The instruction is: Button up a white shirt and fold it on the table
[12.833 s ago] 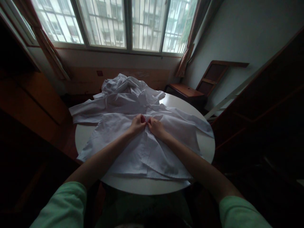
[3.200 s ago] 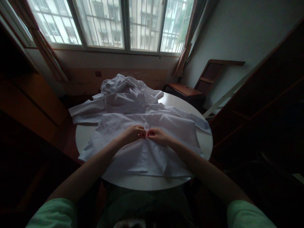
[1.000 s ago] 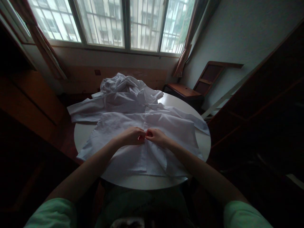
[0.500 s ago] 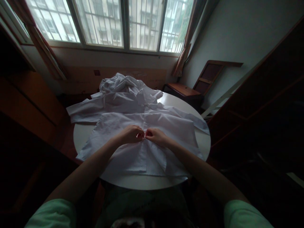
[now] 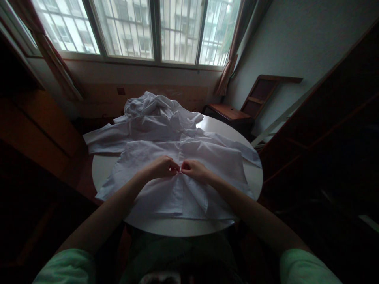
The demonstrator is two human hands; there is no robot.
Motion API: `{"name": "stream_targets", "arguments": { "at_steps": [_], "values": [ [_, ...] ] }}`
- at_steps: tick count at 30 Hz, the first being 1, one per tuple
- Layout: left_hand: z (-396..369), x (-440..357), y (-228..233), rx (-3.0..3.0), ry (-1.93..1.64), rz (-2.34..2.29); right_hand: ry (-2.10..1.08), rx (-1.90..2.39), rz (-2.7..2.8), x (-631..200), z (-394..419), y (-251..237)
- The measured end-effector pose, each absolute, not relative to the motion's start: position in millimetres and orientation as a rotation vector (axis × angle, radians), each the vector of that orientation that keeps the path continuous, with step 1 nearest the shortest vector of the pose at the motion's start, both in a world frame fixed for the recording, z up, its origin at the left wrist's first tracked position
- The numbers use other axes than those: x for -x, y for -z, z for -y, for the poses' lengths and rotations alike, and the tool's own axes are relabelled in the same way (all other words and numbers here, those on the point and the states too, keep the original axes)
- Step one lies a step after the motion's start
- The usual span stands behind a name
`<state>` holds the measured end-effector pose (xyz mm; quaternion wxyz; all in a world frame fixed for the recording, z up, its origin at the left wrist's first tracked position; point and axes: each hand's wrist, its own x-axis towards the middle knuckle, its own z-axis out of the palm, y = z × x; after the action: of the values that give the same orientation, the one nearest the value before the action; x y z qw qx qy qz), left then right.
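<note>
A white long-sleeved coat (image 5: 154,152) lies spread over a round white table (image 5: 174,228), its lower hem toward me and its sleeves out to both sides. My left hand (image 5: 166,167) pinches the coat's front edge near the middle. Close beside it, my right hand (image 5: 192,169) pinches the other front edge, fingertips almost touching those of the left. Below the hands the two front panels part, and one lower corner is folded back. Whatever small piece sits between the fingertips, perhaps a button, is too small and hidden to make out.
Crumpled white cloth (image 5: 154,104) is heaped at the table's far side. Behind it on the right stands a wooden chair (image 5: 231,111). A barred window (image 5: 130,31) with tied curtains (image 5: 56,63) fills the far wall. Dark wooden furniture (image 5: 319,130) stands to the right.
Both hands stay at the same spot on the coat's front, with only a very slight shift of the fingers. The coat lies as before.
</note>
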<state>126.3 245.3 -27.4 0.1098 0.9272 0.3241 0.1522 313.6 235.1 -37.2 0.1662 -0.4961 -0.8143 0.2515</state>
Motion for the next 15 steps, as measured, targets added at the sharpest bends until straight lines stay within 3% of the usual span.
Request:
{"name": "stream_targets", "arguments": {
  "at_steps": [15],
  "values": [
    [-245.7, -127.9, 30.0, -2.667, -0.422, -0.987, -0.735, 1.421, 2.333, -313.3, -237.8, 40.2]
  ]
}}
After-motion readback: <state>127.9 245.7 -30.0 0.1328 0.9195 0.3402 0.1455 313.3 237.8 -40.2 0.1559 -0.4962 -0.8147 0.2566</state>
